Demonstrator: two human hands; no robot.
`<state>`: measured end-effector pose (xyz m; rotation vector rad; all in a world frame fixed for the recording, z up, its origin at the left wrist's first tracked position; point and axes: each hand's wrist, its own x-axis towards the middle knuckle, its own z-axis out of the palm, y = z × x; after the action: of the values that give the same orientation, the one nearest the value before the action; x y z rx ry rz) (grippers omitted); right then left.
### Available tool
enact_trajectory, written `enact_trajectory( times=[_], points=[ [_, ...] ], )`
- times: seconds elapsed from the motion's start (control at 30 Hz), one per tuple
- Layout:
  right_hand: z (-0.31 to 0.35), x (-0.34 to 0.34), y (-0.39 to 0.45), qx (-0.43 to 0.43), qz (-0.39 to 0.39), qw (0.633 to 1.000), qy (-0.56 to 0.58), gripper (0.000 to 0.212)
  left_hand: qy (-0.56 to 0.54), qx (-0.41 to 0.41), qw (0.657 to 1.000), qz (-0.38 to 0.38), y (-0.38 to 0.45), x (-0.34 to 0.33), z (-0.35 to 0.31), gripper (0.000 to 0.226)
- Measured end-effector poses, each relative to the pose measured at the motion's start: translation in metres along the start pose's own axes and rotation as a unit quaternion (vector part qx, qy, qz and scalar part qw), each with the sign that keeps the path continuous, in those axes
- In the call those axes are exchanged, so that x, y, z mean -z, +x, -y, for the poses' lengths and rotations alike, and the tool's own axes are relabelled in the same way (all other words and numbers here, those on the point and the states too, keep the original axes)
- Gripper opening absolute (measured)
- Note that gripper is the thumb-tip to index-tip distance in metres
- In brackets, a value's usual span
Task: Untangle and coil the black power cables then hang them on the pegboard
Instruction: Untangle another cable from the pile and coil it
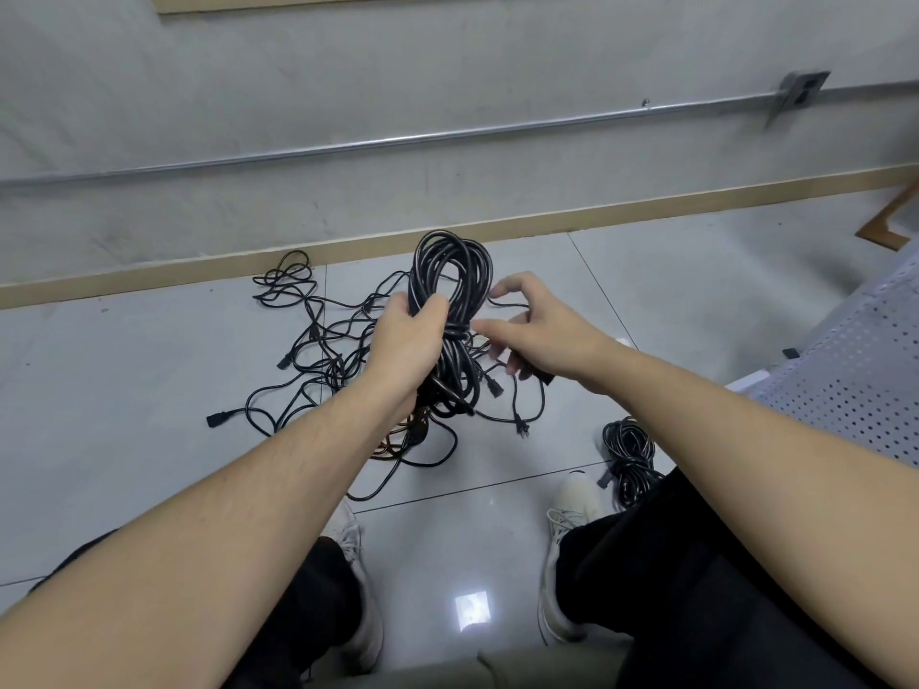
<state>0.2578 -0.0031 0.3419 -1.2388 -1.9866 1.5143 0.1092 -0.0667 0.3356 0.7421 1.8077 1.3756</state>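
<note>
Above the tangled cables [348, 350] on the floor [149, 370], the left hand [408, 340] is gripping a coiled cable [450, 271] while the right hand [542, 330] is seemingly pinching its tail. Wrapping is underway; next, the person is likely needing to cinch that tail around the coil.

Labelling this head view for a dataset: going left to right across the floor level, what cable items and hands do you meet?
Loose plug → left hand gripping coil → right hand → finished coil on floor.
</note>
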Motion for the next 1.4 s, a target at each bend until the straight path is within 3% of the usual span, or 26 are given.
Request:
enact_trajectory(
  times=[0.1,0.17,0.27,0.33,0.5,0.63,0.77,0.87,0.93,1.1,1.23,1.4],
  points=[
    [0.005,0.012,-0.004,-0.008,0.037,0.997,0.067,0.01,0.014,-0.002,1.0,-0.021,0.006,0.004,0.0,0.009],
    [0.006,0.019,-0.008,0.004,0.083,0.988,0.129,0.026,0.041,-0.014,0.999,-0.027,0.007,0.003,0.001,0.008],
    [0.004,0.024,-0.013,0.055,0.13,0.983,0.114,0.026,0.081,-0.029,0.996,-0.013,0.007,-0.001,0.002,0.009],
    [0.003,0.023,-0.015,0.067,0.117,0.987,0.082,0.027,0.097,-0.039,0.994,0.007,0.006,-0.002,0.002,0.011],
    [0.006,0.016,-0.011,0.149,-0.005,0.988,0.032,0.02,0.126,-0.044,0.989,0.056,0.001,-0.004,0.002,0.019],
    [0.01,0.011,-0.012,0.136,0.001,0.99,0.027,0.013,0.053,0.006,0.998,0.041,-0.001,0.0,0.003,0.024],
    [0.022,0.003,-0.013,0.141,-0.03,0.989,0.025,0.024,0.055,0.005,0.998,0.001,-0.001,0.003,0.0,0.025],
    [0.028,-0.002,-0.015,0.105,-0.055,0.988,0.099,0.021,0.078,-0.024,0.997,-0.004,-0.004,0.001,-0.001,0.028],
    [0.027,-0.004,-0.015,0.078,-0.057,0.987,0.127,0.034,0.092,-0.039,0.995,-0.003,-0.005,0.0,-0.002,0.031],
    [0.024,-0.004,-0.009,-0.066,-0.053,0.994,0.071,0.067,0.105,-0.079,0.991,-0.015,-0.005,0.001,-0.003,0.039],
    [0.025,0.001,-0.01,-0.087,-0.001,0.993,0.082,0.027,0.13,-0.12,0.984,0.003,-0.007,0.0,0.004,0.018],
    [0.026,0.004,-0.013,-0.088,0.014,0.992,0.085,0.023,0.138,-0.147,0.979,0.035,-0.003,0.002,0.002,0.015]
  ],
)
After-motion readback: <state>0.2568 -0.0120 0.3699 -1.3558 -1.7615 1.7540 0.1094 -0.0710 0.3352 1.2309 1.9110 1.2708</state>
